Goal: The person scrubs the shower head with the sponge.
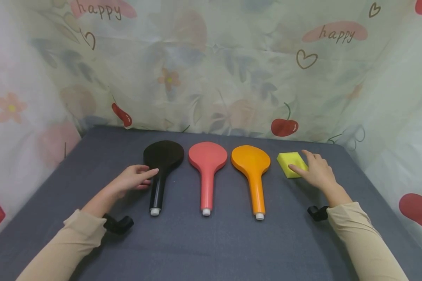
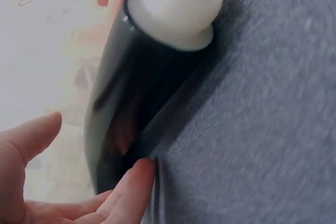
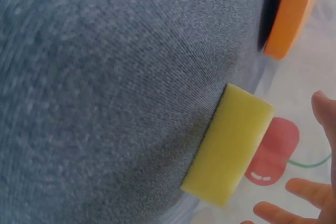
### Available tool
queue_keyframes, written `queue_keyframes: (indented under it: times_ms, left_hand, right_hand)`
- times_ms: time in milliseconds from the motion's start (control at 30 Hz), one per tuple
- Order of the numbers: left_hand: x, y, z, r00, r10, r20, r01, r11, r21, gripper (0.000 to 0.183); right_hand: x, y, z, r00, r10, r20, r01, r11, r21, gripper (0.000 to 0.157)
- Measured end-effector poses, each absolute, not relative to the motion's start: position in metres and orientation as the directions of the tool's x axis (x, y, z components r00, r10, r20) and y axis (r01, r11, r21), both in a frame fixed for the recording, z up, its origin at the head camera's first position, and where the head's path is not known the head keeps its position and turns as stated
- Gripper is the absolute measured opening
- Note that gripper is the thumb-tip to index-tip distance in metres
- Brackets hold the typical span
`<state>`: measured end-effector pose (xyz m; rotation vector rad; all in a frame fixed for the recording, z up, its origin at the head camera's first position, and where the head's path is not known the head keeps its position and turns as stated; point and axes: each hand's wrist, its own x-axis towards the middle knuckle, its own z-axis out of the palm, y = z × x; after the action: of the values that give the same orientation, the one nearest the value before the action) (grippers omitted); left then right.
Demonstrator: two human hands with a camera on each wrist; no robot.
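Printed cloth (image 1: 211, 70) backs a grey table (image 1: 211, 249) bearing one black paddle (image 1: 164, 154), one pink paddle (image 1: 207, 155), one orange paddle (image 1: 251, 158) (all white-tipped) and, rightmost, one blocky yellow sponge (image 1: 288, 161). My left hand (image 1: 133, 178), loosely wide, flanks the black handle (image 1: 157, 195); my right hand (image 1: 318, 171) spreads beside the sponge.

Tabletop (image 1: 214, 249): dark blue-grey, fabric-textured in both wrist views. Enclosure: pale printed sheeting (image 1: 211, 23) hangs behind it and along both sides, lightly creased at back. Print: red cherries (image 1: 284, 127), orange flowers (image 1: 11, 107), grey-blue leaves (image 1: 86, 71), brown outline hearts (image 1: 306, 59), "happy" lettering (image 1: 341, 32) on pink patches (image 1: 362, 32). Light: soft; side panels (image 1: 25, 70) read brighter than back.
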<state>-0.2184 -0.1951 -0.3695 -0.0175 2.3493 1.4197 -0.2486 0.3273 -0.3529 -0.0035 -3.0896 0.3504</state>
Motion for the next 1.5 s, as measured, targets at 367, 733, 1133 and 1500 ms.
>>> queue_keyframes:
  times_ms: [367,733,1133,1500]
  left_hand:
    - [-0.218,-0.186,-0.38,-0.894,0.202,-0.401,-0.278,0.452,0.848,0.084]
    - [-0.218,-0.176,-0.38,-0.908,0.161,-0.388,-0.271,0.481,0.834,0.082]
    - [-0.216,-0.161,-0.376,-0.944,0.104,-0.312,-0.236,0.448,0.862,0.078]
    - [-0.197,-0.131,-0.363,-0.972,0.183,-0.147,-0.045,0.469,0.882,0.069]
  right_hand:
    - [-0.25,0.327,-0.36,-1.0,0.03,0.007,0.027,0.971,-0.238,0.091]
    - [-0.252,0.331,-0.366,-0.999,0.04,-0.032,0.046,0.969,-0.243,0.095]
    - [-0.254,0.33,-0.369,-0.993,0.077,-0.095,0.097,0.969,-0.228,0.093]
    - [-0.254,0.325,-0.364,-0.995,0.077,-0.059,0.09,0.961,-0.261,0.085]
